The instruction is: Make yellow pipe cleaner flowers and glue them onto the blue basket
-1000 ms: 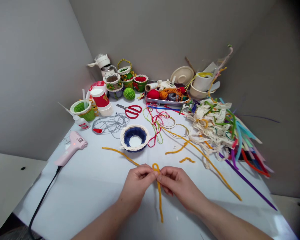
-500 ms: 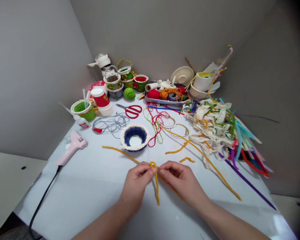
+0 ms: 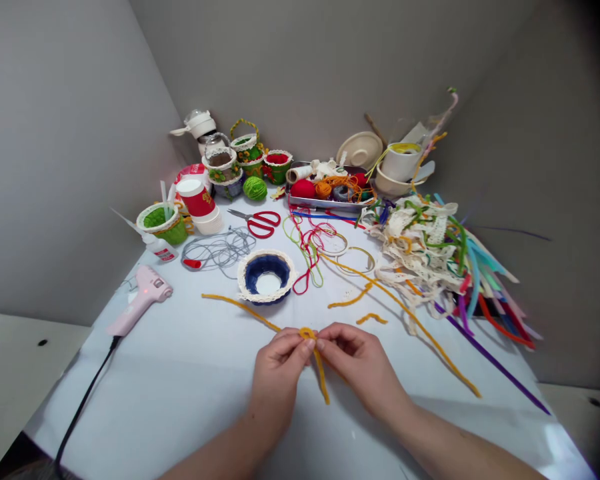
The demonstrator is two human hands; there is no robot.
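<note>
Currently, going from the left edge of the table (image 3: pixel 180 407), a pink glue gun (image 3: pixel 143 300) lies there apart from the hands, and farther in, red-handled scissors (image 3: pixel 251 217) rest with no hand on them. Next comes a dark blue basket (image 3: pixel 254 275), its lace rim in place all round as far as it shows; no yellow trim shows on it. At the middle of the near side, the left hand (image 3: pixel 280 367) pinches the base of a small loop in a yellow cord (image 3: pixel 322 377), one end trailing left, another hanging toward the near edge. The loop is formed, but the ends hang loose and nothing looks fastened, so this seems an early stage. The right hand (image 3: pixel 360 360) has its fingers closed on the cord just beside the loop. Beyond it lie two short yellow offcuts (image 3: pixel 371 319), then a long yellow strand (image 3: pixel 405 309), unused, slanting toward the near right corner.
</note>
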